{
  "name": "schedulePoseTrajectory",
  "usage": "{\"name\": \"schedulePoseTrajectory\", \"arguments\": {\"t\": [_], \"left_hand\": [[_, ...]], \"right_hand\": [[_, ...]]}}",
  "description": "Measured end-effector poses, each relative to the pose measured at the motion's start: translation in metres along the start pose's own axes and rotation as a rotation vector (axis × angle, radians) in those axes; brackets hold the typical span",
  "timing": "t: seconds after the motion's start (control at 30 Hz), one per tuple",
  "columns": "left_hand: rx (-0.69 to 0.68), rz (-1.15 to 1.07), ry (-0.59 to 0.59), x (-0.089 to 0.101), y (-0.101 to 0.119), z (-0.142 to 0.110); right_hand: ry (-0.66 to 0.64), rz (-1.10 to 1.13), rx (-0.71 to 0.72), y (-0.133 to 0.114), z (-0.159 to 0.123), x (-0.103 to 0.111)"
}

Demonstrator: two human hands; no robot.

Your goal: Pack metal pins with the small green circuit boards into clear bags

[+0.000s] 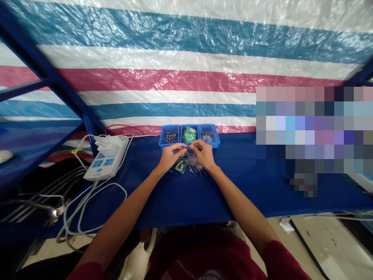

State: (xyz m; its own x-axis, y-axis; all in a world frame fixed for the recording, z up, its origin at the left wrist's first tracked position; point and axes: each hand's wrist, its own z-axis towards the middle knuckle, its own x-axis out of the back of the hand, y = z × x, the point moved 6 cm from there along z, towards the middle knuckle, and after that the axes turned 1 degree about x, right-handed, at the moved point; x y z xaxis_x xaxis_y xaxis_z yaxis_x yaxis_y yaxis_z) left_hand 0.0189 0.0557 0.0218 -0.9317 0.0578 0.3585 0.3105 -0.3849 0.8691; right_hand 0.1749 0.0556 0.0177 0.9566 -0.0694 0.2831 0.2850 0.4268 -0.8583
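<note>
My left hand (171, 156) and my right hand (204, 154) meet just in front of three small blue bins. On both, thumb and fingers are pinched together at the tips. What they hold is too small and dim to make out. Below the fingers lies a loose pile: a green packet (181, 166), crumpled clear plastic (193, 158) and several thin metal pieces (200, 169). The left bin (164, 145) contains dark and silvery metal pieces. Green packets (190, 134) fill the middle bin, and clear plastic pieces (207, 137) lie in the right one.
A white power strip (102, 165) with plugged-in adapters (110, 144) and looping white cables (83, 210) occupies the left of the blue table (175, 206). Behind stands a striped plastic sheet (175, 83) with a blue metal frame (62, 81). The right side is pixelated.
</note>
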Motion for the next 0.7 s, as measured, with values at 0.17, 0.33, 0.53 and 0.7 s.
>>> {"name": "schedulePoseTrajectory", "arguments": {"t": [0.17, 0.33, 0.53, 0.7], "left_hand": [[0.010, -0.156, 0.070, 0.003, -0.001, 0.000], [-0.034, -0.049, 0.150, 0.013, -0.003, 0.000], [-0.316, 0.340, 0.002, 0.013, 0.012, -0.003], [-0.296, 0.281, 0.080, 0.015, 0.018, -0.005]], "right_hand": [[-0.032, 0.147, -0.011, 0.000, -0.002, -0.002], [-0.091, 0.099, 0.085, -0.012, -0.002, 0.001], [-0.104, -0.076, 0.123, -0.012, 0.002, 0.001], [-0.122, -0.042, 0.054, -0.003, 0.003, -0.002]]}}
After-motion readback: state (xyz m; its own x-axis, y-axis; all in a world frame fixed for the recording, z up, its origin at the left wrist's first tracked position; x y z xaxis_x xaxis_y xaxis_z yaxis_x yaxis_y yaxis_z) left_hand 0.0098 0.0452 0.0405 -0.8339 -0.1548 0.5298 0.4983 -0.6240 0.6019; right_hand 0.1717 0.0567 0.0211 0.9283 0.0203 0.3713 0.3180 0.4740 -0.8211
